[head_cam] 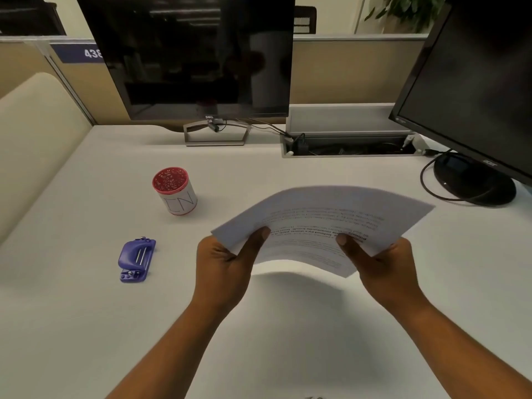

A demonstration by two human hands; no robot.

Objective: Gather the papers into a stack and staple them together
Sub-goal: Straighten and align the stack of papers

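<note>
1. At the far left, a beige cushioned seat back (31, 133) runs along the edge of the white desk (86, 326), with a partition behind it carrying a blue sign (79, 52) that reads "438" where it is not cut off.
2. A small blue stapler (136, 260) lies flat on the desk, well to the left of the hands and untouched.
3. Further back stands a cup (174, 190) with a red patterned inside and a white band marked with letters, upright and apart from the stapler.
4. Behind it, a dark monitor (198, 53) stands on a grey frame stand at the back of the desk.
5. The left hand (227, 263) is clamped on the left near corner of the papers (322, 220), thumb on top and fingers underneath.
6. The papers are held up off the desk between both hands, in front of the person; the printed top sheet bows upward in the middle and casts a shadow on the desk below. The edges look roughly squared together, though the print is blurred.
7. The right hand (383, 266) is closed on the right near edge of the papers, thumb pressed on the top sheet.
8. Behind the papers, an open cable tray (345, 146) is set into the desk.
9. At the far right, a second dark monitor (475, 87) stands on a round black base, a cable looping beside it.
</note>
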